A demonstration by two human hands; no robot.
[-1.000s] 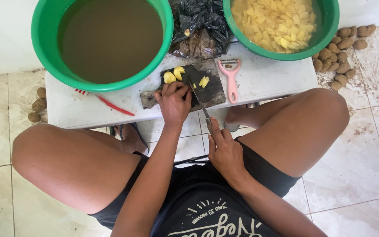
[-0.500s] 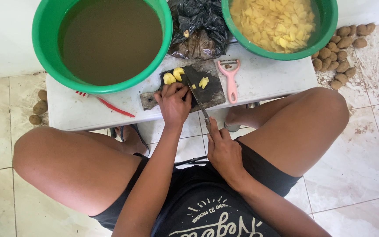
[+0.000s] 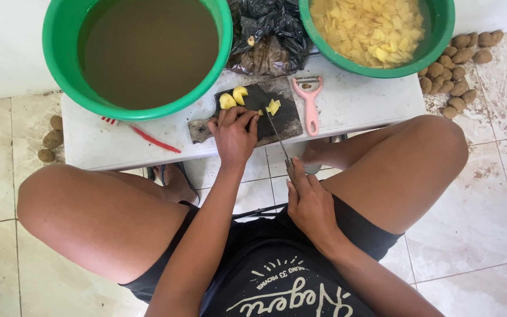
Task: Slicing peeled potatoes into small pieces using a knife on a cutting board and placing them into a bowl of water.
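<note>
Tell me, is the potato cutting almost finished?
Not yet. Done: the right green basin holds many yellow pieces. In hand: the left hand steadies a piece on the dark board while the right hand holds the knife. Left: unpeeled potatoes on the floor.

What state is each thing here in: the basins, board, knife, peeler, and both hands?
Left green plastic basin: full of murky brown water.
Right green basin: filled with yellow cut pieces.
Dark cutting board: holds a few yellow pieces.
Knife: gripped, tip on board.
Pink peeler: lying unused.
Left hand: pressing on board.
Right hand: closed round knife handle.
</note>
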